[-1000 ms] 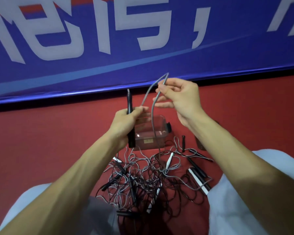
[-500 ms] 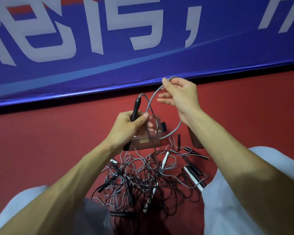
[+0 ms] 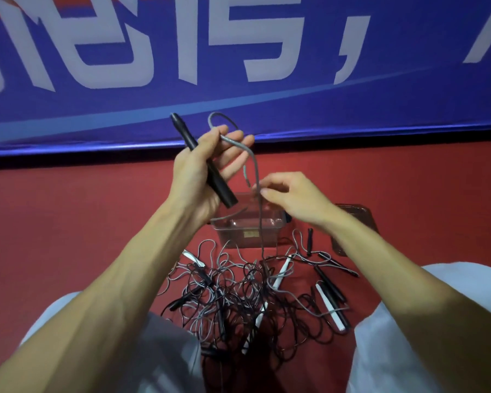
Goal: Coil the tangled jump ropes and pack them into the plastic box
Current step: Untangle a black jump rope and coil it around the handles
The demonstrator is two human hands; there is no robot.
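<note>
I look down on a red floor, matt like a carpet. At 12 o'clock it ends at a blue banner with large white characters, which fills the whole upper part of my view; a dark gap runs along its lower edge.

The left hand is raised in front of the banner. Its thumb presses a black handle across the palm, and the handle is tilted, with the upper end toward 11 o'clock. The fingers are quite straight, and the grey rope makes a small loop over them and then hangs down. The right hand, lower and at 3 o'clock of the left one, pinches this rope between thumb and fingertips, with a narrow grip.

Below the hands, the rope drops in front of the clear plastic box, which stands open on the floor. How much of the rope lies in the box, I cannot tell. At 3 o'clock of the box lies a dark, tinted flat piece, half hidden by the right forearm.

At 6 o'clock of the box, the tangled jump ropes lie in one heap on the floor, grey and black cords with black and white handles among them. The heap is between my knees in white trousers.
</note>
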